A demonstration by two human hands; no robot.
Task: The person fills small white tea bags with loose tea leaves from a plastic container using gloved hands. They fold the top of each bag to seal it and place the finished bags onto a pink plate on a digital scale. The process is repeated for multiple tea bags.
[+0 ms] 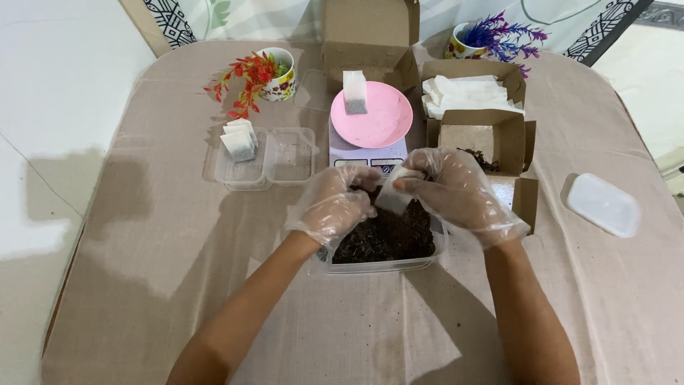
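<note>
1. The gloved right hand (456, 189) pinches a small white bag (396, 191) by its top edge, over the tub (385, 265) of dark loose leaf (388, 235).
2. The gloved left hand (335, 203) is curled at the bag's mouth, fingertips pressed together; whether they hold leaf cannot be told.
3. Just behind stands a scale (365, 151) with a pink plate (381, 121) bearing one filled bag (355, 93).
4. To the left, a clear tray (285, 157) holds more filled bags (239, 139).
5. On the right lies a white lid (604, 204).
</note>
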